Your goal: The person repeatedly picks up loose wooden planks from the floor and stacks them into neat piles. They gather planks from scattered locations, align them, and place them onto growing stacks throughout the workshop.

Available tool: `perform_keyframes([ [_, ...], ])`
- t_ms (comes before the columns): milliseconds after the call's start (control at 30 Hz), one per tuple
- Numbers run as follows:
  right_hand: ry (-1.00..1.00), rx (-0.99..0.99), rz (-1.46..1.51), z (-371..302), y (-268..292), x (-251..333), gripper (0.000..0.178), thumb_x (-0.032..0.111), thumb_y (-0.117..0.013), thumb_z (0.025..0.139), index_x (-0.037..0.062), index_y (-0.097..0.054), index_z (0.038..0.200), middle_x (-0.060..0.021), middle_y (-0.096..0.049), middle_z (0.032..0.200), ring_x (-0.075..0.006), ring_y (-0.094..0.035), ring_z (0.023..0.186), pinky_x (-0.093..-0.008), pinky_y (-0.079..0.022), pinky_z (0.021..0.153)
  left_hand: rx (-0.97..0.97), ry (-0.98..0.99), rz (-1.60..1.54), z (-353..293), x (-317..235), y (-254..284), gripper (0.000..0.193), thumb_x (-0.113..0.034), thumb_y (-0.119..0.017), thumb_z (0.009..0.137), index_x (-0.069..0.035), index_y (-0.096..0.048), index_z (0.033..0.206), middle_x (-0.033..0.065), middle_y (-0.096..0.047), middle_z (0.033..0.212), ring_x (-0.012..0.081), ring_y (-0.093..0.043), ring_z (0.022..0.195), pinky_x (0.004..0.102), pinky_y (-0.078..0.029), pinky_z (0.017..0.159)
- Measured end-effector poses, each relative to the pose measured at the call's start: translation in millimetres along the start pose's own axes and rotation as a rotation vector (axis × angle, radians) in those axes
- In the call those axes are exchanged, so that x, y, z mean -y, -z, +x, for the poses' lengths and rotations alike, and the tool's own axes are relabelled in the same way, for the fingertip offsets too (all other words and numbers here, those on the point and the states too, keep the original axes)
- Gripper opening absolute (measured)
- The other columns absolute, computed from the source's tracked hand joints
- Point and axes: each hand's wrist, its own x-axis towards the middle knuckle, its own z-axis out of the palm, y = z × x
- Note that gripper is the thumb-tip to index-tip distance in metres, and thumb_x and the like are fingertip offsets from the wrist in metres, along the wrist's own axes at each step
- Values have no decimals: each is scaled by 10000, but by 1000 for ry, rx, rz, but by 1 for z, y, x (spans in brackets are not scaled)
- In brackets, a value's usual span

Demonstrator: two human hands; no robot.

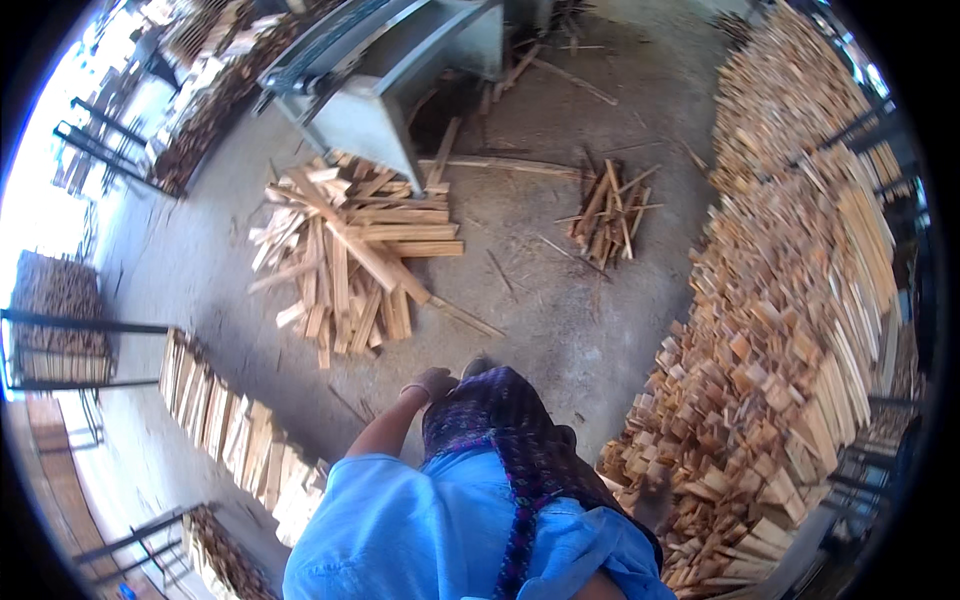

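Rough pale wood offcuts point(350, 255); matt grey metal machine point(375, 90); dusty concrete floor point(560, 330).

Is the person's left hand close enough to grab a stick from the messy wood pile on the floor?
Probably not yet. The left hand hangs by the dark patterned skirt, and bare concrete floor lies between it and the loose wood pile. Nothing blocks the way.

Loose wood offcuts point(345, 255) lie heaped, apparently untouched, on concrete.
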Motion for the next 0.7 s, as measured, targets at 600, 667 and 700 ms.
perform_keyframes([
  [600, 917, 765, -300, 114, -186, 120, 311, 187, -532, 1005, 54, -678, 1244, -187, -692, 1260, -306, -670, 1125, -413, -512, 983, -459, 463, -310, -225, 26, -152, 417, -300, -591, 990, -87, -694, 1333, 200, -681, 1356, 388, -664, 1217, 421, -543, 1018],
  [667, 445, 745, 112, 140, -192, 128, 218, 199, -572, 977, 88, -696, 1119, -133, -704, 1125, -263, -685, 980, -390, -523, 853, -351, 406, -368, -250, -13, -173, 377, -320, -560, 991, -167, -714, 1299, 178, -688, 1342, 386, -637, 1259, 440, -514, 1063],
  [700, 227, 731, 337, 148, -193, 135, 177, 206, -592, 963, 106, -705, 1056, -105, -709, 1058, -242, -692, 908, -378, -529, 788, -354, 415, -467, -263, -27, -194, 358, -287, -553, 986, -201, -719, 1291, 165, -690, 1339, 380, -638, 1256, 434, -519, 1060],
])
